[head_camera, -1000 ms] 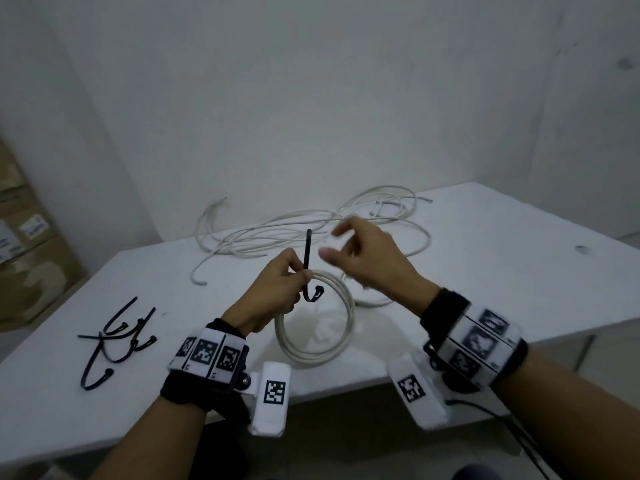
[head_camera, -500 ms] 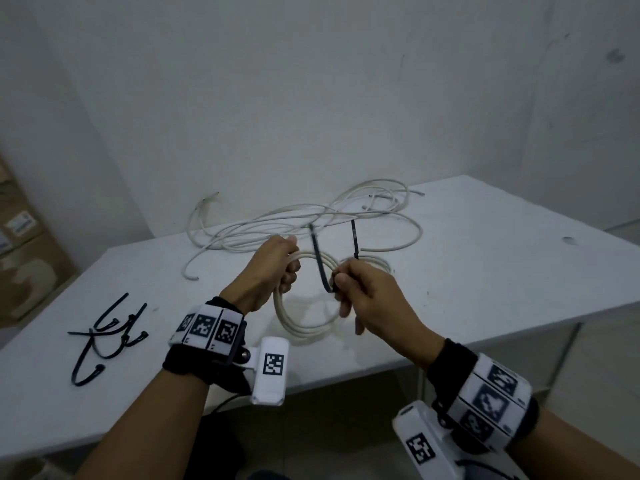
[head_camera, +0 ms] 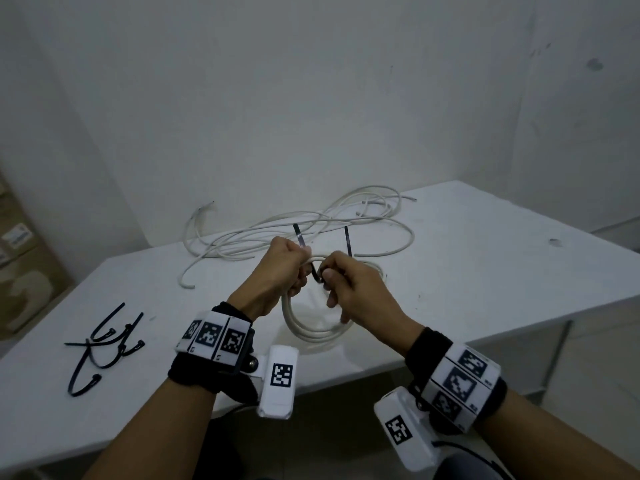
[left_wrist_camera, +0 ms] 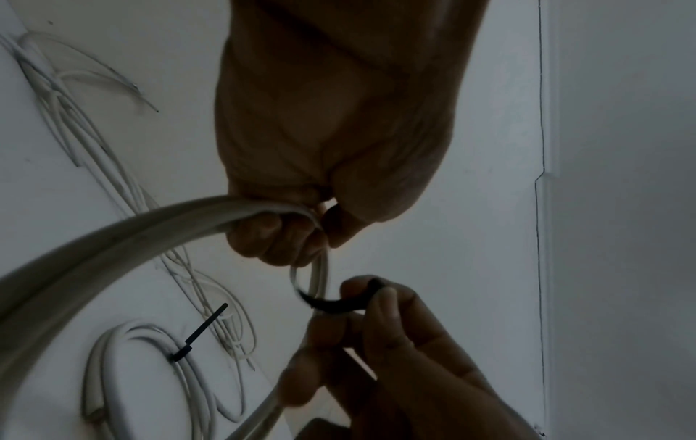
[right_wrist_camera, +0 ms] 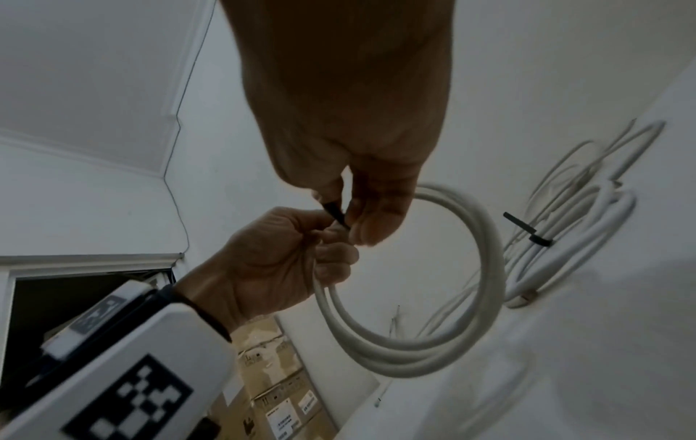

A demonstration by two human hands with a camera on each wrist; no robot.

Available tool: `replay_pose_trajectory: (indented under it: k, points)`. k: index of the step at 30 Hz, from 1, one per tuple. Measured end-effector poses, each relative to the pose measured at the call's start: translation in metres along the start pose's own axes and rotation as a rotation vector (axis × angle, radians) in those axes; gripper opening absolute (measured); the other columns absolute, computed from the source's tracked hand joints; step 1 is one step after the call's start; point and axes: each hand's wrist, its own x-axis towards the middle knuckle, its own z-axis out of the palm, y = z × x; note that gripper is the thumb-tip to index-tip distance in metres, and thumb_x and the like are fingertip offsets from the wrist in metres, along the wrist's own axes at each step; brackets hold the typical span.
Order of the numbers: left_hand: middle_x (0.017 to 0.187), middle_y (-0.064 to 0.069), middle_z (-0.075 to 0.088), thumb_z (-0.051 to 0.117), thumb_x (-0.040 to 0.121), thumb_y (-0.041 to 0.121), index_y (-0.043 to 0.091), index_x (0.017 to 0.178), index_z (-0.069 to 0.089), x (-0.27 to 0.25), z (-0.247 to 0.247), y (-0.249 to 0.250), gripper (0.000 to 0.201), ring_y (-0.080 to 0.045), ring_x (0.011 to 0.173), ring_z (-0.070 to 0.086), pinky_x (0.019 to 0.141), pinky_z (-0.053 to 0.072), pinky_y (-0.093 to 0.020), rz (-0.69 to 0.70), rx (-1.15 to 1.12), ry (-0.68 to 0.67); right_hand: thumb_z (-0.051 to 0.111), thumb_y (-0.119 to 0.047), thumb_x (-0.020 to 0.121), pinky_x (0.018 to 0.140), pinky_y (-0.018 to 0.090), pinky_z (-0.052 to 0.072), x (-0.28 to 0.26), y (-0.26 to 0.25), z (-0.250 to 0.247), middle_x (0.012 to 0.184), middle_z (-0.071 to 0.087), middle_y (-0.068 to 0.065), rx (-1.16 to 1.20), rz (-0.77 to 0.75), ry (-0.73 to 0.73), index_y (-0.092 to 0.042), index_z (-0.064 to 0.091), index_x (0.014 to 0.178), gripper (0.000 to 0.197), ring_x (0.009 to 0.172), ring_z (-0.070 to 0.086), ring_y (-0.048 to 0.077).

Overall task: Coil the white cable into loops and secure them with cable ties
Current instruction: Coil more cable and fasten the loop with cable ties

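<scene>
My left hand (head_camera: 282, 268) grips the top of a coil of white cable (head_camera: 311, 332) that hangs just above the white table (head_camera: 485, 271). A black cable tie (head_camera: 298, 237) sticks up past that hand's knuckles and bends under the cable strands. My right hand (head_camera: 346, 285) pinches the tie's other end right next to the left fingers. In the left wrist view the black tie (left_wrist_camera: 335, 306) curves from the cable bundle (left_wrist_camera: 113, 238) into the right hand (left_wrist_camera: 376, 342). The right wrist view has the tie (right_wrist_camera: 335, 213) pinched above the left hand (right_wrist_camera: 271, 262).
A second white coil (right_wrist_camera: 565, 238), bound with a black tie (head_camera: 348, 242), lies on the table behind my hands. Loose white cable (head_camera: 277, 233) sprawls toward the back wall. Several spare black ties (head_camera: 104, 344) lie at the left. Cardboard boxes (head_camera: 20, 271) stand beyond the table's left end.
My right hand came down from an open pose onto the tie and now pinches its lower end. The tie went from straight to bent under the coil, and the hands drew together.
</scene>
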Motion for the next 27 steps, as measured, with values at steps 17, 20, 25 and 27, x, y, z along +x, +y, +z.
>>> replay_pose_trajectory:
  k: [17, 20, 25, 27]
  points:
    - [0.058, 0.0, 0.038, 0.047, 0.098, 0.019, 0.02, 0.092, 0.045, -0.008, 0.0, -0.008, 0.006, -0.011, 0.047, 0.029, 0.044, 0.027, -0.022, 0.176, -0.008, 0.124, 0.051, -0.016, 0.094, 0.069, 0.02, 0.047, -0.015, -0.001, 0.003, 0.076, 0.061, -0.009, 0.064, -0.121, 0.131, -0.022, 0.058, 0.08, 0.016, 0.073, 0.057, 0.007]
    - [0.052, 0.002, 0.037, 0.046, 0.098, 0.019, 0.019, 0.092, 0.044, -0.011, 0.008, -0.011, 0.006, -0.009, 0.042, 0.027, 0.041, 0.027, -0.019, 0.335, 0.214, 0.207, 0.055, -0.01, 0.092, 0.069, 0.02, 0.048, -0.005, -0.009, -0.006, 0.073, 0.066, -0.002, 0.079, -0.111, 0.265, -0.011, 0.068, 0.086, 0.014, 0.07, 0.061, 0.011]
    - [0.049, 0.001, 0.039, 0.048, 0.097, 0.016, 0.021, 0.085, 0.043, -0.013, 0.017, -0.015, 0.015, -0.012, 0.044, 0.033, 0.045, 0.027, -0.02, 0.508, 0.386, 0.272, 0.06, -0.01, 0.089, 0.073, 0.023, 0.051, 0.006, -0.015, -0.01, 0.077, 0.069, -0.005, 0.091, -0.079, 0.382, -0.01, 0.074, 0.097, 0.016, 0.074, 0.064, 0.012]
    - [0.048, 0.004, 0.038, 0.048, 0.097, 0.015, 0.022, 0.084, 0.042, -0.013, 0.02, -0.016, 0.016, -0.014, 0.046, 0.034, 0.048, 0.029, -0.024, 0.543, 0.445, 0.292, 0.061, -0.01, 0.089, 0.074, 0.027, 0.052, 0.007, -0.016, -0.009, 0.08, 0.07, -0.004, 0.09, -0.087, 0.411, -0.011, 0.075, 0.097, 0.016, 0.077, 0.065, 0.013]
